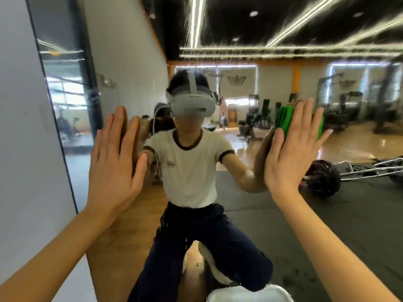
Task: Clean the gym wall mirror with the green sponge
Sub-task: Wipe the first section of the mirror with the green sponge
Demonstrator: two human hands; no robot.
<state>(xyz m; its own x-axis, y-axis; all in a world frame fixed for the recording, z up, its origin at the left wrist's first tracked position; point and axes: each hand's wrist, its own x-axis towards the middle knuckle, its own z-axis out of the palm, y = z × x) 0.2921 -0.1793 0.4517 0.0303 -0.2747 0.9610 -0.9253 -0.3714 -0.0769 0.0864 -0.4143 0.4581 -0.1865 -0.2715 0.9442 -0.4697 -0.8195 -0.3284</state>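
The wall mirror (250, 203) fills the view and reflects me kneeling in a white shirt and headset. My right hand (292, 153) presses flat, fingers straight and spread, on the green sponge (283, 118), which lies against the glass at head height; most of the sponge is hidden behind the palm. My left hand (115, 164) lies flat with straight fingers against the mirror to the left, at about the same height, holding nothing. Streaks and droplets show on the upper glass.
The mirror's dark left edge (65, 149) meets a pale wall (24, 149). A white rimmed container (248, 294) sits at the bottom, close to my knees. Gym machines and a barbell show only as reflections.
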